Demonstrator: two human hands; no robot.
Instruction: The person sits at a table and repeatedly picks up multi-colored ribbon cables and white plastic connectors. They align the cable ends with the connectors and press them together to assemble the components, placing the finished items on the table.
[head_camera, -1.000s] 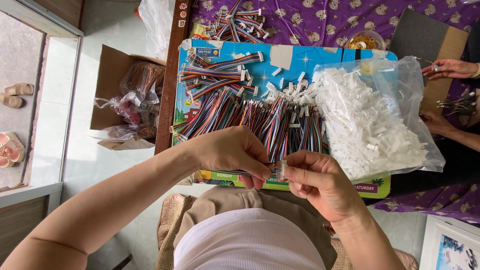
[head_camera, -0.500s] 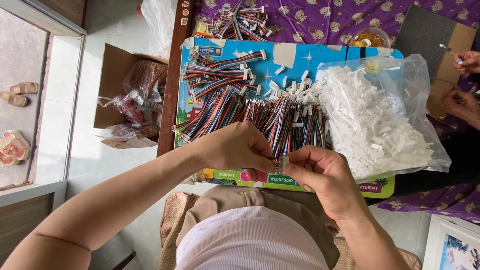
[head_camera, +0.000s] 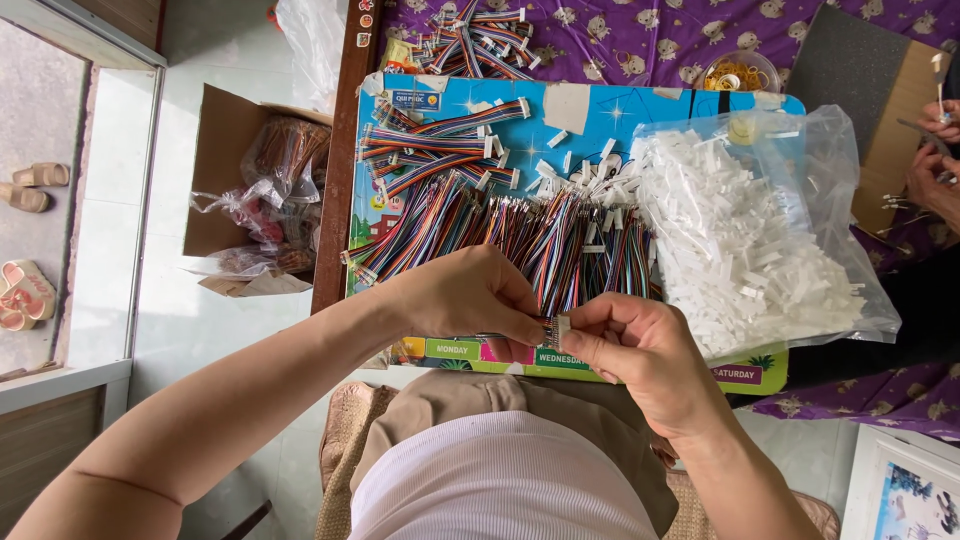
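Left hand (head_camera: 470, 295) pinches wire ends (head_camera: 540, 325), fingertips pressed together; right hand (head_camera: 640, 350) pinches small white connector (head_camera: 563, 328) touching those ends. Both sit over blue board (head_camera: 600, 105) near edge, same as earlier. Wire pile (head_camera: 560, 235), connector bag (head_camera: 750, 230) unchanged; view shifted slightly; co-worker's hand (head_camera: 935, 180) shifted.

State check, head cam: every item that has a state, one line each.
left hand: closed, pinching a wire strip end
right hand: closed, pinching a small white connector at the wire tips
wire strip: held between both hands, mostly hidden
clear plastic bag: open, full of white connectors
loose wire pile: spread on the blue board
cardboard box: open, bags inside
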